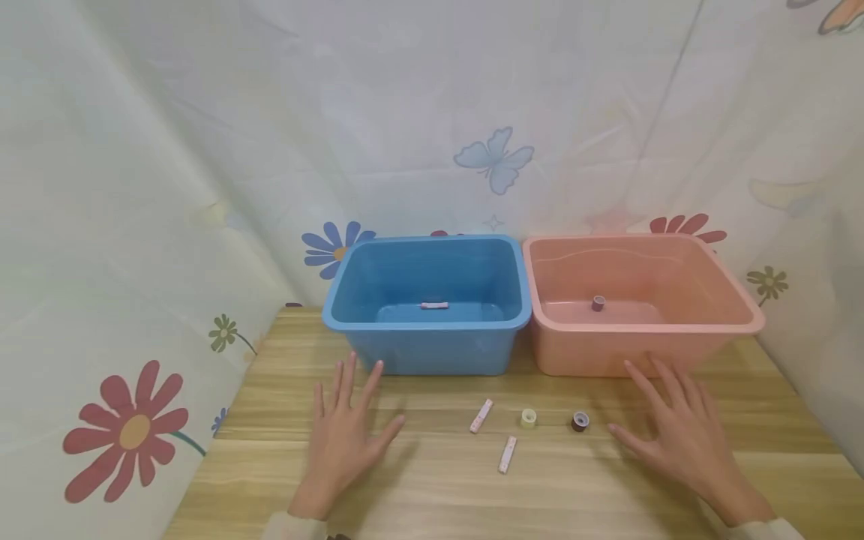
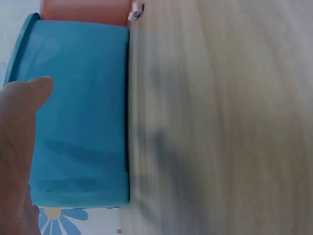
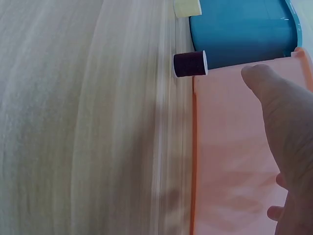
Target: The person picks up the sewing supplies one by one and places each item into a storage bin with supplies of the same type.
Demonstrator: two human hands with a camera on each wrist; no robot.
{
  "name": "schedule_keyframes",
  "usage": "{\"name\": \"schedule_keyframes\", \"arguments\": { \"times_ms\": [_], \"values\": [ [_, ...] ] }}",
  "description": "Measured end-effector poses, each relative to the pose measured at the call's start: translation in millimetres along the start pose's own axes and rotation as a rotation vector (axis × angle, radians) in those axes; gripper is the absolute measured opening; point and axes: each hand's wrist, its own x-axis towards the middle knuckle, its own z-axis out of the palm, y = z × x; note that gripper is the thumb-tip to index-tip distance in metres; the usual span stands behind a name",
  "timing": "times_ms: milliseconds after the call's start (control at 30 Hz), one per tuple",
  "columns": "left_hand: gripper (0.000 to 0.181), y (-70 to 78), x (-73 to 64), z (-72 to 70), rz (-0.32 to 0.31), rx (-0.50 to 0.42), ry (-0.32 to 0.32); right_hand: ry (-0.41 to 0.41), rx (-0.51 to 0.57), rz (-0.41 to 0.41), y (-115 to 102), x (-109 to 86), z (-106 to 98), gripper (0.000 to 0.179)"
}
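Note:
My left hand (image 1: 343,439) is held over the table with fingers spread, in front of the blue bin (image 1: 432,349), and holds nothing. Likewise spread and bare, my right hand (image 1: 682,442) hovers before the pink bin (image 1: 607,352). Between the hands lie two small white strips with reddish print, one farther back (image 1: 481,416) and one nearer strip (image 1: 508,454). Right of them stand a pale yellow thread spool (image 1: 529,418) and a dark thread spool (image 1: 580,421), the latter closest to my right hand. The right wrist view shows the dark spool (image 3: 190,64) near the pink bin.
Inside the blue bin lies another printed strip (image 1: 435,305); a dark spool (image 1: 598,303) sits in the pink bin. Both bins stand side by side at the back of the wooden table (image 1: 432,502). A patterned curtain (image 1: 405,112) hangs behind and beside the table.

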Motion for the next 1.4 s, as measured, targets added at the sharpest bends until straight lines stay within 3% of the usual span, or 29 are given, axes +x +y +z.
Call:
{"name": "schedule_keyframes", "arguments": {
  "times_ms": [300, 767, 1067, 1200, 1400],
  "values": [
    [0.091, -1.0, 9.7, -13.8, 0.004, -0.009, 0.007, 0.024, 0.022, -0.051, -1.4, 6.2, -1.3, 0.102],
    [0.086, 0.1, 22.5, -30.0, 0.091, -0.066, 0.140, 0.014, 0.077, -0.096, -9.9, 13.3, -1.7, 0.103],
    [0.079, -1.1, 35.2, -37.5, 0.149, -0.130, 0.287, -0.009, 0.152, -0.153, -18.3, 18.8, -0.1, 0.101],
    [0.077, -7.8, 43.3, -38.7, 0.133, -0.144, 0.332, -0.026, 0.187, -0.166, -22.8, 20.8, 2.5, 0.100],
    [0.078, -17.5, 51.0, -41.7, 0.066, -0.161, 0.339, -0.042, 0.211, -0.174, -28.0, 24.1, 6.6, 0.100]
  ]
}}
